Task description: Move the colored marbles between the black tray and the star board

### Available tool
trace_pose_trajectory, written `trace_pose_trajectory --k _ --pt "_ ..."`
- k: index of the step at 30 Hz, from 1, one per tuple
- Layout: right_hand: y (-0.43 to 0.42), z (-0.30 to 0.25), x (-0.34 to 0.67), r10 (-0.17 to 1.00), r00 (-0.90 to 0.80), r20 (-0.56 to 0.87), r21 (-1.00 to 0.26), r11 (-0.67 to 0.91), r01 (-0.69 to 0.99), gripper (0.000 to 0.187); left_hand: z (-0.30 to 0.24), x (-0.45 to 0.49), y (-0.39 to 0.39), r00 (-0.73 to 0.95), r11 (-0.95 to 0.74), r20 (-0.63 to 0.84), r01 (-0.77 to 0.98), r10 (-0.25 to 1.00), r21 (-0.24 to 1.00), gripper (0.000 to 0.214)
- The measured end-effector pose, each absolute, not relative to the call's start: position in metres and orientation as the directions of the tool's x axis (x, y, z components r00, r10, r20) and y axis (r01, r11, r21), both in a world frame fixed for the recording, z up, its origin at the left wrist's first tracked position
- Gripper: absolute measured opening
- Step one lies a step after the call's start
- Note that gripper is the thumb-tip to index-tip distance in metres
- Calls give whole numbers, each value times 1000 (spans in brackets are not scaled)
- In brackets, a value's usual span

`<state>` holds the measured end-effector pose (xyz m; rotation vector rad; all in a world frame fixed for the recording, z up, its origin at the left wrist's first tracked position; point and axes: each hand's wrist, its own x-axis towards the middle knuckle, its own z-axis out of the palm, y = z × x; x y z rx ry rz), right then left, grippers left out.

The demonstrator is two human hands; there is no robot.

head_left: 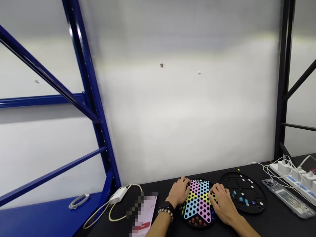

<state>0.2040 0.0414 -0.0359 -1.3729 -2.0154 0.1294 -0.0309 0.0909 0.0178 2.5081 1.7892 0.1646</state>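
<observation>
A round Chinese checkers board (198,200) lies on the black table, its star of holes coloured pink, blue and yellow. Red marbles (197,221) sit in the tray segment nearest me, with other colours partly visible round the rim. My left hand (179,191) is curled over the board's left side, fingertips at the yellow point. On the opposite side my right hand (223,202) grips the edge, its thumb over the yellow point. Both hands cover parts of the rim, and the undersides of the fingers are hidden.
Right of the board lies a round black tray (238,208) with white and blue pieces. Beyond it are a phone (291,197) and a power strip (293,177) with cables. A pink sheet (145,214), a white adapter (118,195) and its cable lie left. Behind rises a white wall (187,125).
</observation>
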Motion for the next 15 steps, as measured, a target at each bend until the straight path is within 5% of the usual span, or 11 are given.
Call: trace_pose_trajectory --k 15 --pt "48 -26 209 883 -263 389 -455 432 779 30 11 -33 95 425 -429 -65 901 903 -73 41"
